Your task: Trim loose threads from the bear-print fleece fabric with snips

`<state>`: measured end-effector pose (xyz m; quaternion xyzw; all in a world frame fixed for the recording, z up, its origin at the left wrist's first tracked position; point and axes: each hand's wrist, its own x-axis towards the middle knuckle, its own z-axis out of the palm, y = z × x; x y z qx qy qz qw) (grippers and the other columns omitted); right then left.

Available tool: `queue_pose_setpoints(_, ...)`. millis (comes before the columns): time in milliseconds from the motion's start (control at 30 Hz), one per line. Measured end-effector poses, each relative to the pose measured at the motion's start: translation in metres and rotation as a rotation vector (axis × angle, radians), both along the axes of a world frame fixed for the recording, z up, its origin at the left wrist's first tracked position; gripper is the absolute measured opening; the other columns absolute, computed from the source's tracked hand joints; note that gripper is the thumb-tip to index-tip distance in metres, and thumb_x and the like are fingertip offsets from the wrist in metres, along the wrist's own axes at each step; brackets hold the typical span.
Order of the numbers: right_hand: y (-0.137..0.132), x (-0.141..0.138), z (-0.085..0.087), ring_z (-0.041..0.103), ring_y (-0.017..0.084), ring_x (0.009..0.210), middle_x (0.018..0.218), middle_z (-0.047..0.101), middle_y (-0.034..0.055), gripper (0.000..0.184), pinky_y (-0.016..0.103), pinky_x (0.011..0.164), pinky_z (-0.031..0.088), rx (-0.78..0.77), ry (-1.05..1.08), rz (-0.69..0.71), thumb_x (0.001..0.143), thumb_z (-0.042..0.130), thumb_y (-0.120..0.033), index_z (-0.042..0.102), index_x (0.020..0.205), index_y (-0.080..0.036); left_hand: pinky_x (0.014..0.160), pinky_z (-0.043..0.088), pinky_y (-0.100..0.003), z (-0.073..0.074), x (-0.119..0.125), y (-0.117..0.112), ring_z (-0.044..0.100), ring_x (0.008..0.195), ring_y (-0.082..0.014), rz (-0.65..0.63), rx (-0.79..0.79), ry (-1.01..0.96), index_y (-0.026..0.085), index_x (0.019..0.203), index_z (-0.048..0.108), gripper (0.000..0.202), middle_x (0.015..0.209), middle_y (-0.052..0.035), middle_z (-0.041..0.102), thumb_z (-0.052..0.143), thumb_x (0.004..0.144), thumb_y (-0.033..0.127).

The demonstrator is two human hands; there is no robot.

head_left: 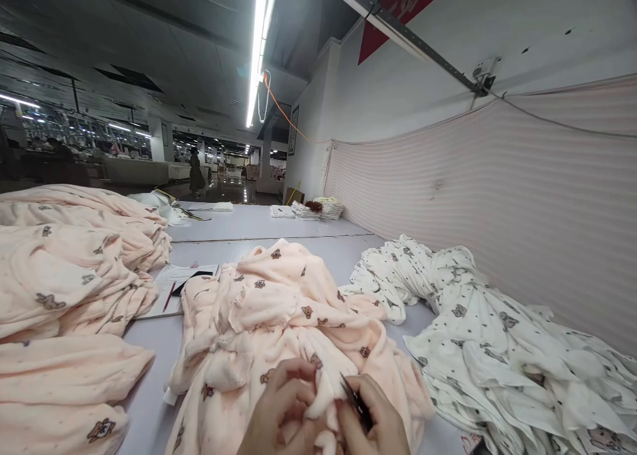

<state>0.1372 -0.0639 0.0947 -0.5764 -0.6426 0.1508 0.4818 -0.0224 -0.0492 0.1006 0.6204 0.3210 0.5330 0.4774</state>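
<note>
A peach fleece garment [279, 309] printed with small bears lies bunched on the grey table [269, 226] in front of me. At the bottom edge my left hand [279, 408] pinches a fold of this garment, fingers closed on the fabric. Beside it my right hand [373, 418] grips small dark thread snips [354, 396], their tips touching the same fold. Both hands sit close together at the garment's near edge.
Stacks of folded peach garments [64, 289] fill the left side. A heap of white bear-print garments [488, 335] lies at the right by a striped fabric wall. Papers with a red pen [169, 296] and a phone lie behind. A person [196, 171] stands far back.
</note>
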Motion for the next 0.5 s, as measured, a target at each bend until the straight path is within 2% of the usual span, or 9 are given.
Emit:
queue_pose_setpoints(67,0.006,-0.002,0.003,0.057,0.016,0.061,0.069,0.059,0.0007,0.018,0.021,0.054,0.042,0.054,0.038,-0.052,0.083,0.047,-0.031,0.060,0.075,-0.022,0.079,0.042,-0.028,0.008,-0.005,0.001,0.053,0.094,-0.0243,0.070,-0.064,-0.078,0.019,0.067,0.061,0.023,0.098,-0.0072,0.058,0.065,0.075,0.041)
queue_pose_setpoints(167,0.012,0.003,0.016,0.056,0.017,0.063,0.070,0.060,-0.0004,0.007,0.022,0.057,0.041,0.114,-0.008,-0.157,0.078,0.050,-0.024,0.056,0.077,-0.022,0.067,0.042,-0.024,0.017,-0.010,0.007,0.049,0.072,-0.0166,-0.060,-0.314,-0.269,0.020,0.068,0.054,0.026,0.071,0.0011,0.052,0.062,0.078,0.043)
queue_pose_setpoints(267,0.011,0.013,0.022,0.054,0.016,0.058,0.061,0.056,-0.0024,0.008,0.022,0.053,0.040,0.063,-0.079,-0.117,0.076,0.052,-0.024,0.052,0.069,-0.023,0.060,0.039,-0.020,0.019,-0.011,0.011,0.043,0.064,-0.0118,-0.125,-0.487,-0.432,0.020,0.068,0.050,0.025,0.066,0.0048,0.047,0.066,0.076,0.037)
queue_pose_setpoints(367,0.002,0.018,0.017,0.061,0.017,0.066,0.075,0.063,0.0010,0.016,0.021,0.058,0.047,0.097,-0.096,0.024,0.080,0.055,-0.038,0.062,0.081,-0.024,0.060,0.038,-0.019,0.019,-0.010,0.010,0.043,0.063,-0.0103,-0.145,-0.540,-0.495,0.019,0.070,0.052,0.022,0.068,0.0045,0.050,0.067,0.076,0.033)
queue_pose_setpoints(433,-0.005,0.017,0.012,0.065,0.019,0.073,0.087,0.067,0.0030,0.027,0.022,0.061,0.050,0.169,-0.149,0.040,0.082,0.055,-0.046,0.065,0.098,-0.027,0.060,0.038,-0.018,0.019,-0.010,0.008,0.043,0.062,-0.0100,-0.169,-0.537,-0.503,0.019,0.072,0.054,0.019,0.069,0.0039,0.052,0.067,0.077,0.031)
queue_pose_setpoints(500,-0.009,0.014,0.009,0.067,0.020,0.072,0.086,0.068,0.0031,0.029,0.023,0.058,0.050,0.209,-0.255,0.015,0.086,0.050,-0.049,0.065,0.103,-0.030,0.060,0.038,-0.018,0.021,-0.009,0.006,0.043,0.063,-0.0099,-0.187,-0.527,-0.511,0.018,0.072,0.055,0.017,0.068,0.0038,0.052,0.066,0.077,0.029)
